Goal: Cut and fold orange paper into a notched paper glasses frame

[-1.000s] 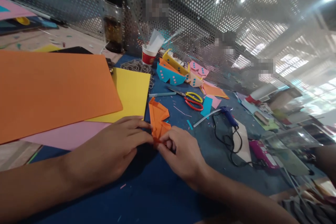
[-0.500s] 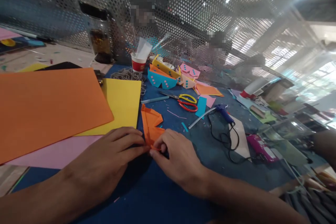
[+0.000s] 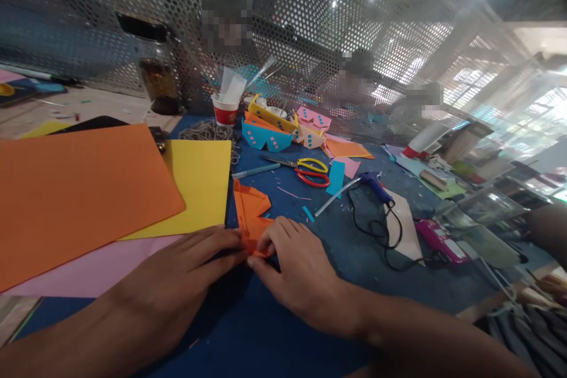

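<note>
A folded orange paper cutout, notched on its right side, lies on the blue mat in front of me. My left hand comes from the left with its fingers pressed together, their tips gripping the near left end of the cutout. Thumb and index finger of my right hand pinch the same near end, where the paper is bent up. My fingers partly hide that end. Just beyond the cutout lie a light blue pen-like tool and scissors with one yellow and one red handle.
Orange, yellow and pink sheets overlap at left. Behind stand a jar, a paper cup and folded paper glasses. A glue gun with its cord lies right, near a magenta box. People sit behind a perforated screen.
The view has shifted slightly, so the table's things sit a little further left. Both hands remain at the near end of the orange cutout, with only slight finger movement.
</note>
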Demonstrator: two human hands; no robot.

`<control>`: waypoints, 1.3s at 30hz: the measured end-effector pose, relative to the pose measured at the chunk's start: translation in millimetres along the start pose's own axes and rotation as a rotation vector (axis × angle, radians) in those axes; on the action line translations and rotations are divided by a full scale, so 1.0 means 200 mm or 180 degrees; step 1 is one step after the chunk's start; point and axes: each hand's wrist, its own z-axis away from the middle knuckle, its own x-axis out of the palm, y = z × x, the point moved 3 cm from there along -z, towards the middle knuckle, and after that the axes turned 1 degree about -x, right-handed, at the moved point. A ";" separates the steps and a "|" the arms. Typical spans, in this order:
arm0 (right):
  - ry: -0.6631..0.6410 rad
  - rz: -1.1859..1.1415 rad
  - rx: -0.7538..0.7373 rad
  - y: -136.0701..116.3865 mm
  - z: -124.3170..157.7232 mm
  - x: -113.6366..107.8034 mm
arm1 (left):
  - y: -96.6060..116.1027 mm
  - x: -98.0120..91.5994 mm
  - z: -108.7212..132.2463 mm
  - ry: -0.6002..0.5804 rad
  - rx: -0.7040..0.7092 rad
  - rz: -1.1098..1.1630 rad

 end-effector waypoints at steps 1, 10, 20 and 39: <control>-0.0026 0.0007 0.0022 0.00 0.00 0.00 | 0.00 0.00 0.01 0.0044 0.0032 -0.0038; -0.0218 0.0064 0.0186 -0.01 -0.01 -0.02 | 0.03 -0.02 -0.04 0.0035 0.0114 -0.0194; -0.0114 -0.0300 0.0219 0.03 -0.01 -0.02 | -0.01 -0.02 -0.04 -0.0212 0.0391 -0.0503; 0.0028 -0.0511 0.0259 0.04 -0.02 0.02 | 0.01 -0.03 -0.06 -0.0642 0.0422 -0.0526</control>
